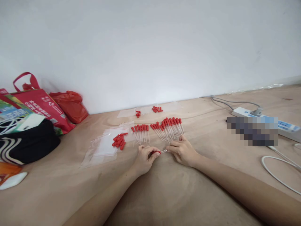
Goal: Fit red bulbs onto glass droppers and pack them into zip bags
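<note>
the left hand (145, 158) is pinched closed, thumb and forefinger around the red rubber bulb of a dropper (164, 151), just above the surface (150, 194) or on it; which of the two i cannot tell. the dropper's clear tube points across to the right hand (183, 152), whose bent fingers are nearly closed at the tube's far end; the fingertips partly hide the grip there.

just beyond the hands lie two rows of droppers, bulbs toward the wall (150, 53) and clear tubes toward the person: a smaller left row (142, 127) and a larger, fanned right row (167, 121). left of them, a pile of loose red bulbs (119, 142) rests on overlapping clear plastic bags (100, 149). nearer the wall, two small clusters of red pieces, a left cluster (138, 113) and a right cluster (157, 109), lie by more clear bags (125, 113).

at far left stand a red shopping bag (48, 105) and a crumpled red plastic bag (72, 108), with a black striped fabric item (33, 146) in front. at right lies a white power strip (243, 111) with a plug (256, 111) in it, a blurred-out dark object (252, 133) beside it, and a looped white cable (264, 166) nearer the person.
</note>
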